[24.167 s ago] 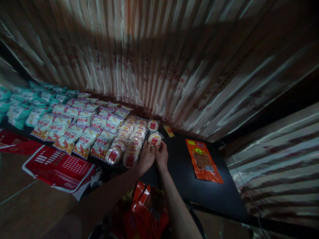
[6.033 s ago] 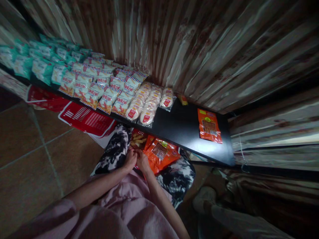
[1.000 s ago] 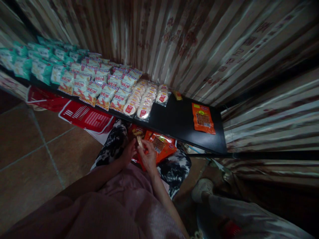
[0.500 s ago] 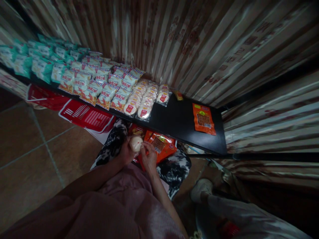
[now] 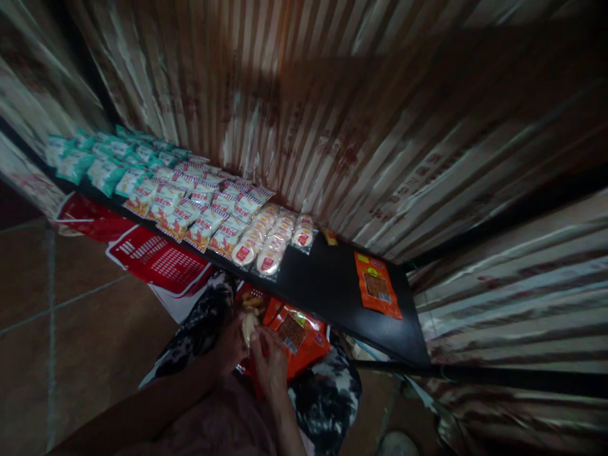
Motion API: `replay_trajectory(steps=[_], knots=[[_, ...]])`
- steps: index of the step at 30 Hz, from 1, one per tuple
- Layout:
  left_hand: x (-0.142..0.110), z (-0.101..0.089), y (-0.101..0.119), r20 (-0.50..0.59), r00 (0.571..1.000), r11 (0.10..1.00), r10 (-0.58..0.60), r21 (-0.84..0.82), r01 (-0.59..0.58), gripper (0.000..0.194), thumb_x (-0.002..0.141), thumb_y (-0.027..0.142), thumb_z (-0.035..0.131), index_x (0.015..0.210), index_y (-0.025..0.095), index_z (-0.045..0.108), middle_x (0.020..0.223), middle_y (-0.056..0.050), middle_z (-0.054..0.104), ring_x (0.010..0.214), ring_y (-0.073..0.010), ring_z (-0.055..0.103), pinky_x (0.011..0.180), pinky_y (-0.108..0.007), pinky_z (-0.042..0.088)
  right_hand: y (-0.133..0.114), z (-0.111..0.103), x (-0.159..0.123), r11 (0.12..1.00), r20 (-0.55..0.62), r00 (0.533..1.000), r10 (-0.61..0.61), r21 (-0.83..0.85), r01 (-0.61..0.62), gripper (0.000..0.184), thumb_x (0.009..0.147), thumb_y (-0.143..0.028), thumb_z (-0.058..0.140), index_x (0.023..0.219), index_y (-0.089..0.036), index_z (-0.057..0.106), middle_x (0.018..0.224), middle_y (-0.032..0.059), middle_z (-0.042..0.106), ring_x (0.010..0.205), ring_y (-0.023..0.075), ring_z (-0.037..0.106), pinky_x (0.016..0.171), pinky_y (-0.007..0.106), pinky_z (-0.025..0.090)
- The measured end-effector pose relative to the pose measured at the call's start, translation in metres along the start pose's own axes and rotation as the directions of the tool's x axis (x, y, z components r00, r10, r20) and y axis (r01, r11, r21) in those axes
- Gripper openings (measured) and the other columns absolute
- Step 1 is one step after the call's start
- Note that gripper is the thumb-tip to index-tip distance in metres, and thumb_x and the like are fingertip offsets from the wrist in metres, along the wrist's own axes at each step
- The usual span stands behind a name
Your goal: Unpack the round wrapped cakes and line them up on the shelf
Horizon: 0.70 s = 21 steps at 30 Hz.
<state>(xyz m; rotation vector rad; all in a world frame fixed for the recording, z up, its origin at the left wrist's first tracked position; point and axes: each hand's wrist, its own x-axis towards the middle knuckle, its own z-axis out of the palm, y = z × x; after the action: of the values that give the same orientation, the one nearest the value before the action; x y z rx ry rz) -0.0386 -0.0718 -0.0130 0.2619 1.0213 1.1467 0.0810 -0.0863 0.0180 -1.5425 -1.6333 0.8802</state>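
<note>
Both my hands are down in my lap, below the front edge of a black shelf (image 5: 332, 291). My left hand (image 5: 231, 345) and my right hand (image 5: 266, 364) are closed together on a small round pale snack pack (image 5: 248, 325), seen almost edge-on. Right beside my right hand lie orange snack bags (image 5: 297, 335) on my patterned trousers. On the shelf above, rows of the same round pale packs with red labels (image 5: 266, 244) lie next to rows of red-and-white striped bags (image 5: 199, 215).
Teal bags (image 5: 102, 164) fill the shelf's far left. One orange pack (image 5: 377, 291) lies alone on the shelf's right part, and a small yellow pack (image 5: 329, 237) sits by the striped wall. Red baskets (image 5: 159, 263) rest on the tiled floor at left.
The camera has tilted, so shelf and hands sit lower in view. The round pack in my hands has turned from face-on to nearly edge-on; my hands stay in my lap.
</note>
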Motion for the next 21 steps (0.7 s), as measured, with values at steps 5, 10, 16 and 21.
replay_trajectory(steps=[5, 10, 16, 21], knots=[[-0.006, 0.006, -0.002, -0.073, 0.987, 0.989, -0.144, -0.017, 0.144, 0.045, 0.067, 0.053, 0.069, 0.096, 0.021, 0.059, 0.092, -0.006, 0.068, 0.089, -0.0204, 0.065, 0.072, -0.028, 0.051, -0.005, -0.003, -0.001, 1.0, 0.049, 0.999, -0.012, 0.023, 0.011, 0.036, 0.082, -0.045, 0.057, 0.108, -0.021, 0.068, 0.108, 0.0091, 0.069, 0.1, 0.0222, 0.064, 0.087, 0.031, 0.051], [-0.004, 0.009, -0.004, -0.153, 0.962, 0.973, -0.226, 0.015, 0.231, 0.05, 0.066, 0.058, 0.068, 0.098, 0.02, 0.061, 0.093, -0.008, 0.069, 0.091, -0.0236, 0.065, 0.071, -0.03, 0.051, -0.005, -0.001, -0.001, 1.0, -0.029, 1.0, -0.012, 0.021, 0.012, 0.032, 0.085, -0.044, 0.052, 0.101, -0.023, 0.07, 0.099, 0.0075, 0.072, 0.091, 0.0215, 0.068, 0.08, 0.029, 0.054], [0.005, 0.003, -0.01, -0.1, 0.976, 0.98, -0.193, 0.027, 0.197, 0.049, 0.064, 0.056, 0.068, 0.098, 0.022, 0.06, 0.097, -0.009, 0.068, 0.093, -0.0243, 0.065, 0.077, -0.034, 0.05, -0.019, -0.011, 0.004, 0.994, -0.047, 0.999, 0.021, 0.108, -0.015, 0.034, 0.087, -0.049, 0.048, 0.102, -0.027, 0.07, 0.097, 0.0036, 0.073, 0.086, 0.02, 0.07, 0.074, 0.025, 0.056], [0.014, 0.001, -0.013, -0.107, 0.982, 0.975, -0.156, 0.144, 0.171, 0.049, 0.051, 0.047, 0.077, 0.088, 0.022, 0.057, 0.083, -0.006, 0.066, 0.08, -0.0247, 0.065, 0.071, -0.037, 0.049, -0.006, -0.019, 0.01, 0.989, -0.12, 0.991, 0.056, 0.141, -0.039, 0.039, 0.084, -0.054, 0.048, 0.101, -0.024, 0.067, 0.098, 0.0065, 0.073, 0.087, 0.0222, 0.07, 0.075, 0.027, 0.056]])
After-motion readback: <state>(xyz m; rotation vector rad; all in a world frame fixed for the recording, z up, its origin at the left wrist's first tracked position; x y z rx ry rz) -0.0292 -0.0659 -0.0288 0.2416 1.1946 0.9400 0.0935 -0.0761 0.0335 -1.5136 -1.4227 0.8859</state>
